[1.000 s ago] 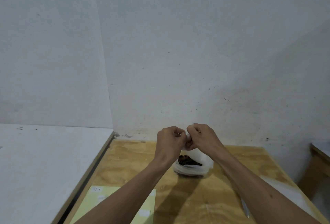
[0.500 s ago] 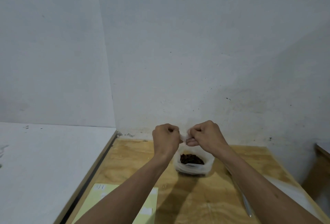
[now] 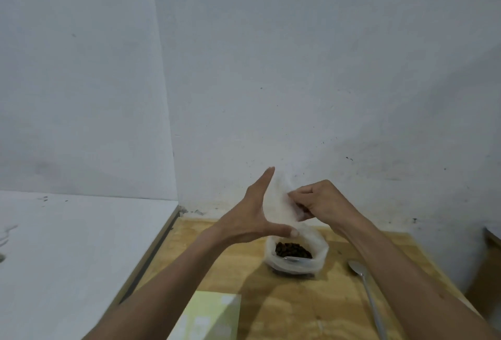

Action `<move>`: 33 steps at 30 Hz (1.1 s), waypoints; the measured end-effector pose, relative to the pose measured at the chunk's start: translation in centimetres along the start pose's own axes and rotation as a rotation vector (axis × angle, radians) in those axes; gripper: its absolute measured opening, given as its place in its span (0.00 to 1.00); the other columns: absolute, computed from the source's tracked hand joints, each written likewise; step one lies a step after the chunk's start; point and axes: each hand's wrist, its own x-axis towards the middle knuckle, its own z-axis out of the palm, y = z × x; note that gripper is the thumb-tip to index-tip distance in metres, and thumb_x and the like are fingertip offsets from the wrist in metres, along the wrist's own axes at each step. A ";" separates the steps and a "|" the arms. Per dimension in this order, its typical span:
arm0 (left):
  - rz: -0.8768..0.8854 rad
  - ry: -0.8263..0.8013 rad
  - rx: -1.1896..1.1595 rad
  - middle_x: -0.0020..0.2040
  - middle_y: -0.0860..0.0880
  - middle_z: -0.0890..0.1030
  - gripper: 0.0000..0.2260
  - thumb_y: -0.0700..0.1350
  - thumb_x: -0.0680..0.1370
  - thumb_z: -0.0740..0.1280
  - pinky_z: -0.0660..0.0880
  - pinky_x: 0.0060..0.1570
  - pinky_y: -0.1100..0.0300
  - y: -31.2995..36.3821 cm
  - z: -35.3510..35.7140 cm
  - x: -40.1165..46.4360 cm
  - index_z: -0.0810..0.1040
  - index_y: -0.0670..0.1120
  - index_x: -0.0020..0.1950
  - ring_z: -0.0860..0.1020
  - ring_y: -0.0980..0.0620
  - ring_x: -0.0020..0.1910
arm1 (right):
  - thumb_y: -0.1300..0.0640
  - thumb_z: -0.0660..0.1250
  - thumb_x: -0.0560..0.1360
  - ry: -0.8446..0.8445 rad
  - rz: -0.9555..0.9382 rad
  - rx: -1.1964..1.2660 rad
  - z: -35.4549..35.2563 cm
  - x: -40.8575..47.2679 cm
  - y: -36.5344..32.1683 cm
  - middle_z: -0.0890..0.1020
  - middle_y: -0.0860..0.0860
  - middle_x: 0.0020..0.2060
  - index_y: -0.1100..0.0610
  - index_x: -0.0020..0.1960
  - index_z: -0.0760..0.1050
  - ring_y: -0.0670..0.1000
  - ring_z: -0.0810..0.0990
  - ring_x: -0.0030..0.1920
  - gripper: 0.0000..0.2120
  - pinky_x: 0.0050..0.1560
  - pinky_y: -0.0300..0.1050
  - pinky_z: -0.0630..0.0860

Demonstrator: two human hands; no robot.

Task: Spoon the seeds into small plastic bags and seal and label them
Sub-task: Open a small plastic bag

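Nearest me I see a pale green label sheet [image 3: 208, 315] and a metal spoon [image 3: 366, 289] on the plywood table [image 3: 292, 310]. Beyond, dark seeds [image 3: 292, 250] sit in an open plastic bag [image 3: 321, 254]. Above it, my left hand [image 3: 253, 216] is flat, fingers straight against a small clear bag [image 3: 279, 201]; my right hand [image 3: 321, 202] pinches its edge.

I can read no text, number or brand anywhere in this view. The yellow-green sheet [image 3: 208, 318] at the near edge of the desk [image 3: 292, 310] carries a few pale white patches — possibly blank stickers — but they are too blurred for me to make out any writing. The clear bag of dark seeds [image 3: 294, 254] shows no print I can see, and the spoon [image 3: 364, 285] beside it has no mark I can make out — nor do the walls.
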 end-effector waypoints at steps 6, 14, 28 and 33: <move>0.098 0.212 0.009 0.67 0.63 0.73 0.33 0.53 0.73 0.78 0.68 0.65 0.64 -0.7 -0.9 0.6 0.69 0.58 0.75 0.69 0.76 0.62 | 0.58 0.74 0.76 -0.022 -0.049 -0.049 0.2 -0.7 -0.5 0.86 0.59 0.35 0.60 0.41 0.87 0.51 0.84 0.35 0.07 0.51 0.53 0.85; 0.114 0.131 0.201 0.77 0.57 0.61 0.54 0.60 0.66 0.81 0.60 0.73 0.56 -0.6 -0.4 0.4 0.53 0.55 0.82 0.59 0.58 0.74 | 0.61 0.74 0.75 0.059 -0.033 0.006 0.8 -0.6 -1.1 0.88 0.54 0.37 0.58 0.42 0.88 0.55 0.88 0.38 0.05 0.51 0.51 0.85; 0.256 0.310 0.721 0.57 0.48 0.66 0.48 0.61 0.65 0.74 0.67 0.56 0.56 -1.5 0.9 2.0 0.60 0.41 0.77 0.60 0.51 0.51 | 0.58 0.78 0.70 0.278 -0.333 -0.419 1.0 -0.5 -1.8 0.82 0.45 0.38 0.51 0.41 0.82 0.44 0.80 0.36 0.06 0.42 0.43 0.78; 0.304 0.335 0.688 0.58 0.49 0.65 0.50 0.63 0.64 0.74 0.60 0.56 0.59 -1.7 1.3 2.0 0.59 0.42 0.77 0.61 0.51 0.53 | 0.55 0.78 0.68 -0.143 -0.087 -0.098 0.0 0.6 -1.8 0.85 0.65 0.45 0.66 0.45 0.84 0.55 0.86 0.44 0.14 0.59 0.63 0.80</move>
